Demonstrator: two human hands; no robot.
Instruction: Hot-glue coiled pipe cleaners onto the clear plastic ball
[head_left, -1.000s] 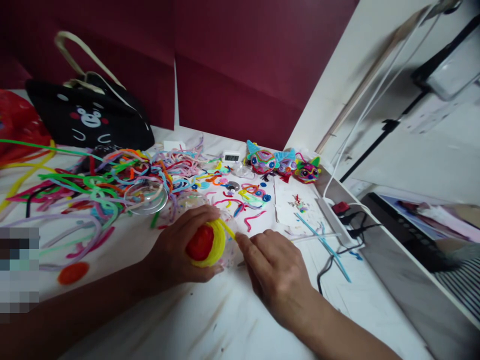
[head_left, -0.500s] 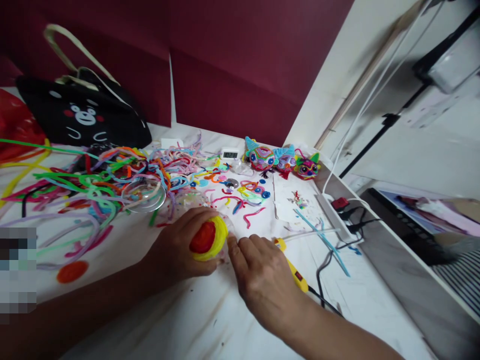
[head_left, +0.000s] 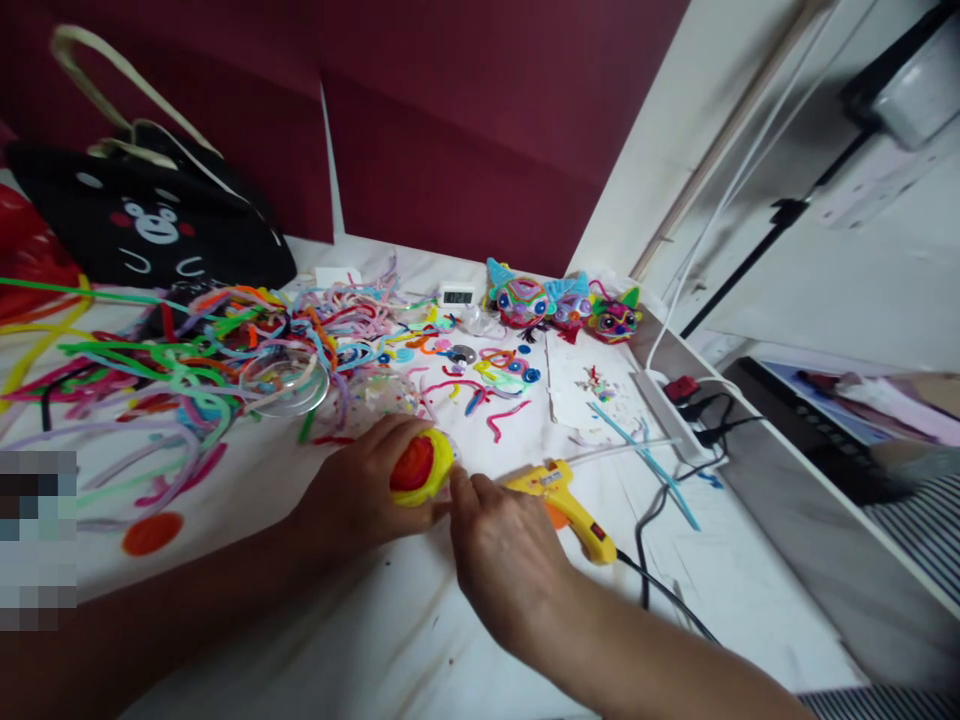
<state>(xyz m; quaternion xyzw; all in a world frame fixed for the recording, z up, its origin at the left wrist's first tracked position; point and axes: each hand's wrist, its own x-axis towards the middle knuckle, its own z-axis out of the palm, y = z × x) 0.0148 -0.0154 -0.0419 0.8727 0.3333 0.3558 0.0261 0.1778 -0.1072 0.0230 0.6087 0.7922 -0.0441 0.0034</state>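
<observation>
Maroon panelling is rising behind the white desk; near its front, the left hand is curling its grip closed around a red-and-yellow round piece, while the right hand is pressing bunched fingertips at its yellow edge, hiding whether they are pinching a strand; too hard a push could be loosening or squashing the yellow rim, or tipping the piece within the left hand; just beside the right hand, a yellow glue gun is lying, possibly hot, so a knuckle could be brushing it or a forearm snagging its black cord; beyond, tangled fuzzy strands and a clear dish are crowding the left side.
</observation>
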